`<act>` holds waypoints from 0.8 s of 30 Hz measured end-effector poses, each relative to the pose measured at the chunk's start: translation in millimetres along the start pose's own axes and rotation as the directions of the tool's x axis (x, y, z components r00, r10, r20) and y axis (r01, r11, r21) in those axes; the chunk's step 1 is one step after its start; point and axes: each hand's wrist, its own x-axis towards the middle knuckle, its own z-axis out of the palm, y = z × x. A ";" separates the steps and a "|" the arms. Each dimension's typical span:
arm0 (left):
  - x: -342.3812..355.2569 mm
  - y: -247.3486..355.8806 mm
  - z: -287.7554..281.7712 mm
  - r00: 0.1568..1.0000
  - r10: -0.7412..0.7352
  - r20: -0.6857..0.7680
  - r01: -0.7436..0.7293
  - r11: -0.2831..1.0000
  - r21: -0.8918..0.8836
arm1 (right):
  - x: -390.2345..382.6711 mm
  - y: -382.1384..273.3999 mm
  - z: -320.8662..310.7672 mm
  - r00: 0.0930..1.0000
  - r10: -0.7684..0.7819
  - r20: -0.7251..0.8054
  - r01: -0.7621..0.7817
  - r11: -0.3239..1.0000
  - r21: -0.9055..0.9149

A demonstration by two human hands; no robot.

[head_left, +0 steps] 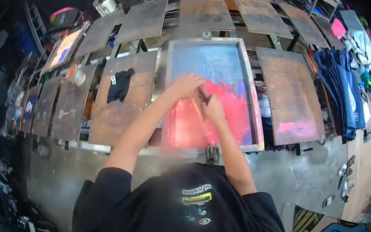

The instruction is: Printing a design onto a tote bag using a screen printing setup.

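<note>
Our right hand (214, 109) grasps a blurred tool (204, 94) at twelve o'clock, over pink ink (231, 107) in the framed screen (215, 60); whether our left hand (189, 86) grips it too, we cannot tell.

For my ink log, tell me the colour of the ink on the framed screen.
The ink is bright pinkish red, best seen in the head view.
</note>
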 end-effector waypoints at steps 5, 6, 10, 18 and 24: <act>19.8 -14.0 0.1 0.891 -0.178 0.417 0.075 0.965 0.250 | 9.7 -14.5 -3.6 0.965 -0.224 0.134 0.224 0.975 0.012; 23.9 -13.5 -0.8 0.889 -0.183 0.419 0.081 0.965 0.251 | 10.0 -14.8 -1.2 0.968 -0.219 0.125 0.219 0.976 0.014; 27.5 -20.7 -0.6 0.875 -0.189 0.446 0.091 0.968 0.233 | 1.9 -17.5 11.4 0.966 -0.172 0.194 0.179 0.984 -0.019; 50.8 -26.8 29.8 0.884 0.021 0.467 -0.154 0.957 0.247 | -0.9 -9.7 25.6 0.995 -0.022 0.093 0.035 0.990 -0.135; 56.1 -52.9 44.1 0.850 0.016 0.527 -0.129 0.975 0.179 | 8.5 -18.8 28.3 0.998 0.059 0.028 -0.050 0.963 -0.264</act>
